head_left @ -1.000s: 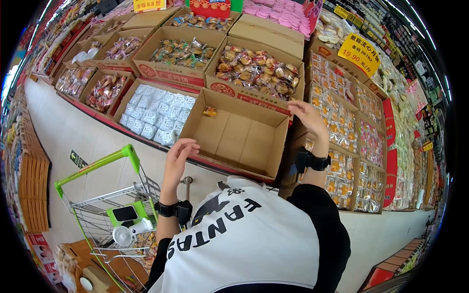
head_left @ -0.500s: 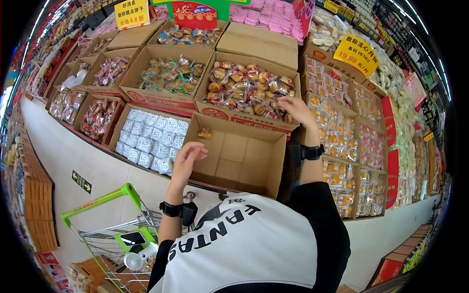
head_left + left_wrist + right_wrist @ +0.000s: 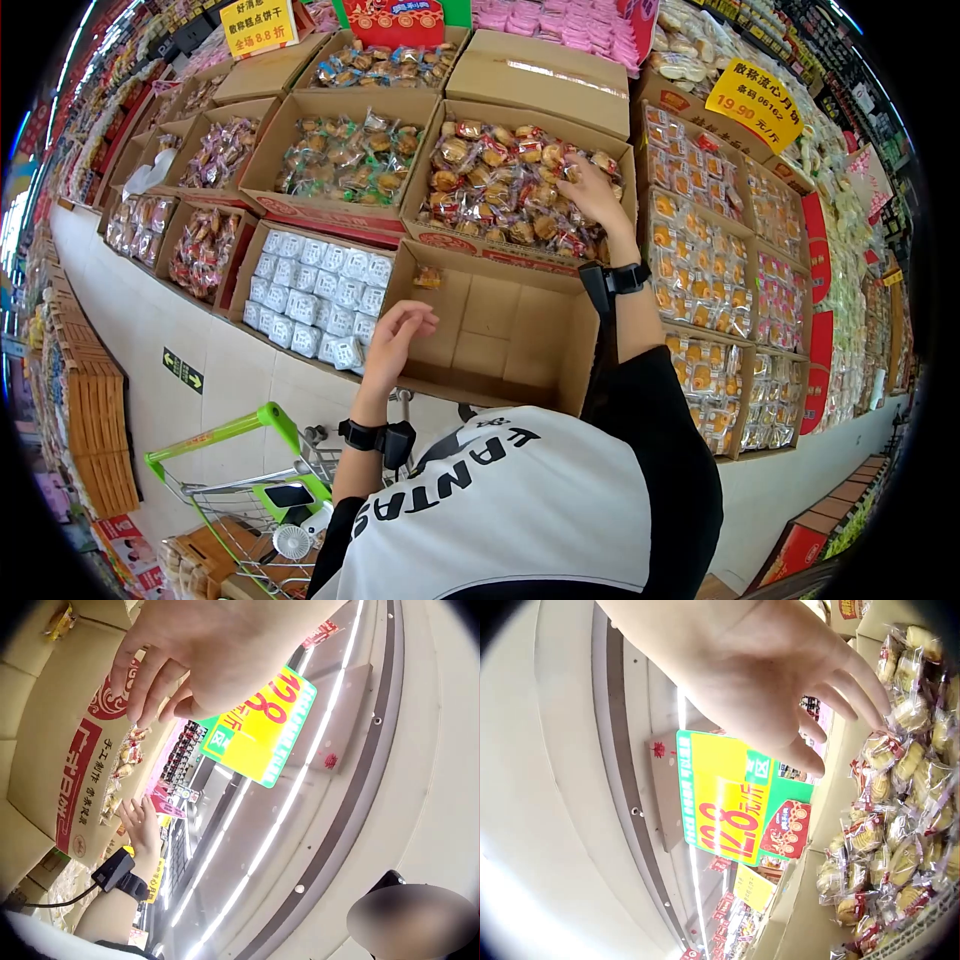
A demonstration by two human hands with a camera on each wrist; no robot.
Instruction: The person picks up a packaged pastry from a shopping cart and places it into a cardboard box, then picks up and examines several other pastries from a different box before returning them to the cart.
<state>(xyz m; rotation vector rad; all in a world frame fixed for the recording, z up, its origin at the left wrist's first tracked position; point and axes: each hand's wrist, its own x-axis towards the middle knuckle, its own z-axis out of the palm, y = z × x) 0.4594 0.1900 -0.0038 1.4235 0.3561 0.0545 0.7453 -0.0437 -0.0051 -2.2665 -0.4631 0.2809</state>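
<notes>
My right hand (image 3: 593, 192) is over the right part of a cardboard box of wrapped mooncakes (image 3: 490, 185) in the head view. Its fingers reach out, and the right wrist view has the fingertips right at the clear, red-marked wrappers (image 3: 881, 750); nothing shows in its grasp. Closer to me, my left hand (image 3: 398, 335) hovers by the left wall of a lower cardboard box (image 3: 480, 345), fingers loosely bent and holding nothing. A single small wrapped cake (image 3: 428, 276) lies in that box's far left corner.
White wrapped packets (image 3: 320, 290) fill a box at the left, with green-marked packets (image 3: 345, 155) behind. Trays of orange-centred cakes (image 3: 700, 270) line the right. A green-handled shopping cart (image 3: 215, 430) stands at my left; a yellow price sign (image 3: 757, 105) rises at the back right.
My right hand has moved from the near box's far right corner, forward and slightly left, over the mooncakes. My left hand stays near the lower box's left side. The head view has shifted.
</notes>
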